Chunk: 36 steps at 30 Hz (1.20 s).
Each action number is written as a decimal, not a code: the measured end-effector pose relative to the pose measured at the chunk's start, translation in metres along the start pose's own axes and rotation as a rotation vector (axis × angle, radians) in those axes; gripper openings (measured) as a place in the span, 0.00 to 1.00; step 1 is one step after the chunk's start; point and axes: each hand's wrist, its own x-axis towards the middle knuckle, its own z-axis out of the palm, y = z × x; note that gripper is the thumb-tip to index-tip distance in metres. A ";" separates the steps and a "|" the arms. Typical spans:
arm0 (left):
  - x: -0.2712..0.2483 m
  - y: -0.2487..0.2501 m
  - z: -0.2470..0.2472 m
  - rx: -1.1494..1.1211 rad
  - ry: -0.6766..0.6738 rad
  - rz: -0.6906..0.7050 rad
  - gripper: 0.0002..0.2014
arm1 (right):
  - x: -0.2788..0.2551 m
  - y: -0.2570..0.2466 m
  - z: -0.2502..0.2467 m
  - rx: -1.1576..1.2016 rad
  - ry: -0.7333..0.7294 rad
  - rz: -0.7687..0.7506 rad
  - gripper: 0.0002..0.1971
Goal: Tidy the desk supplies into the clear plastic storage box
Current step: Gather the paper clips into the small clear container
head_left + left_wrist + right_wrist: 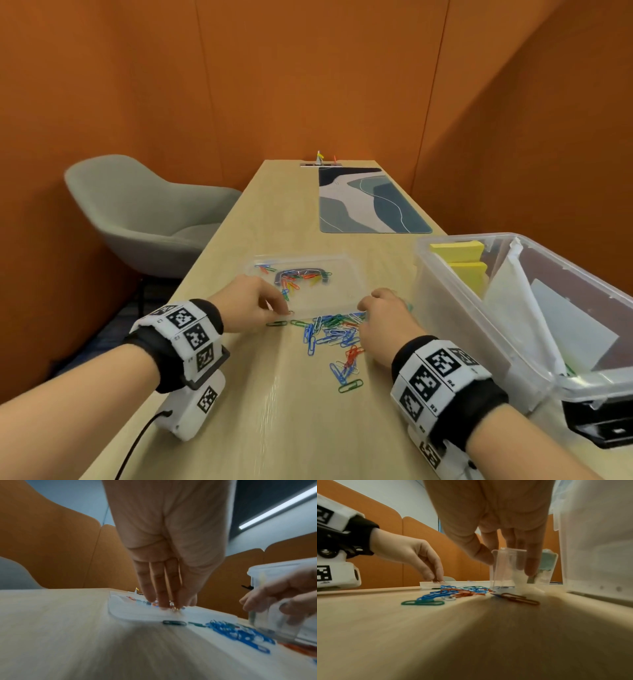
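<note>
A clear lid (342,263) lies flat on the wooden table with several coloured paper clips (294,279) on it. A loose heap of paper clips (332,330) is spread in front of its near rim. My left hand (286,310) reaches down at the lid's near left rim, and its fingertips (164,605) pinch a single paper clip there. My right hand (366,308) is at the lid's near right corner and grips a small clear container (508,569), which stands on the table among the clips. The clear storage box (445,308) stands just to the right.
The storage box holds yellow sticky note pads (460,251) and papers, and a black latch (603,425) sticks out at its near end. A patterned desk mat (366,202) lies farther back. A grey chair (137,212) stands beyond the table's left edge.
</note>
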 end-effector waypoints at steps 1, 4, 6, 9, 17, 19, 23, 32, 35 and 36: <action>-0.002 0.001 -0.004 -0.040 0.034 -0.009 0.06 | 0.000 -0.001 0.000 0.022 0.014 0.017 0.20; 0.004 -0.007 -0.012 -0.070 0.244 -0.172 0.06 | 0.004 0.001 0.001 0.037 0.063 0.068 0.17; 0.007 -0.011 -0.014 0.015 0.256 -0.397 0.12 | 0.005 0.002 0.000 0.038 0.087 0.089 0.16; 0.010 -0.017 -0.008 0.148 0.024 -0.601 0.17 | 0.001 0.003 -0.004 0.092 0.100 0.093 0.17; 0.012 -0.015 -0.010 -0.146 -0.090 -0.704 0.16 | -0.002 0.008 -0.002 0.129 0.207 0.101 0.19; 0.009 -0.019 -0.011 -0.272 -0.084 -0.739 0.10 | -0.002 0.008 -0.002 0.154 0.264 0.093 0.16; -0.001 -0.032 -0.016 -0.558 -0.016 -0.809 0.08 | -0.008 0.006 -0.008 0.119 0.343 0.022 0.13; -0.019 -0.044 -0.053 -0.881 0.324 -0.607 0.12 | -0.006 0.006 -0.006 0.181 0.364 0.047 0.16; -0.021 -0.042 -0.066 -0.805 0.374 -0.512 0.13 | -0.005 0.007 -0.005 0.188 0.379 0.053 0.16; -0.022 -0.041 -0.071 -0.797 0.405 -0.482 0.11 | -0.005 0.007 -0.005 0.173 0.371 0.059 0.15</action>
